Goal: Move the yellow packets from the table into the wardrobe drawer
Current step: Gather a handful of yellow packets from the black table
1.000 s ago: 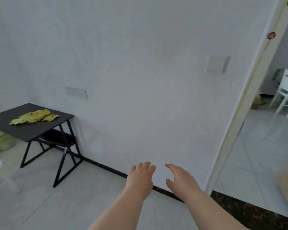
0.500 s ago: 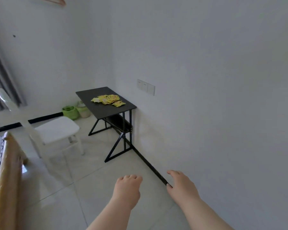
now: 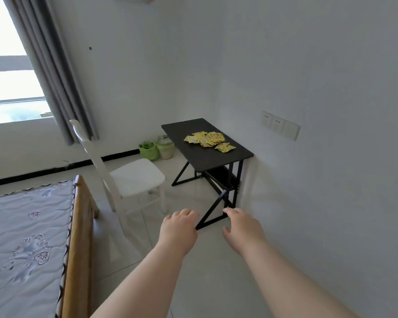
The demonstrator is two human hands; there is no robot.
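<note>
Several yellow packets (image 3: 209, 140) lie in a loose heap on a small black table (image 3: 193, 154) that stands against the right-hand wall. My left hand (image 3: 177, 230) and my right hand (image 3: 242, 228) are stretched out in front of me above the floor, well short of the table, both empty with fingers loosely bent. No wardrobe or drawer is in sight.
A white chair (image 3: 129, 177) stands left of the table, between it and a wooden-framed bed (image 3: 78, 226) with a patterned mattress. Green and white containers (image 3: 156, 149) sit on the floor by the far wall. A grey curtain (image 3: 53, 65) hangs beside the window.
The view has swung left from the doorway and wall toward the room's corner. The table with packets has come nearer the middle of view; both hands stay out in front, empty.
</note>
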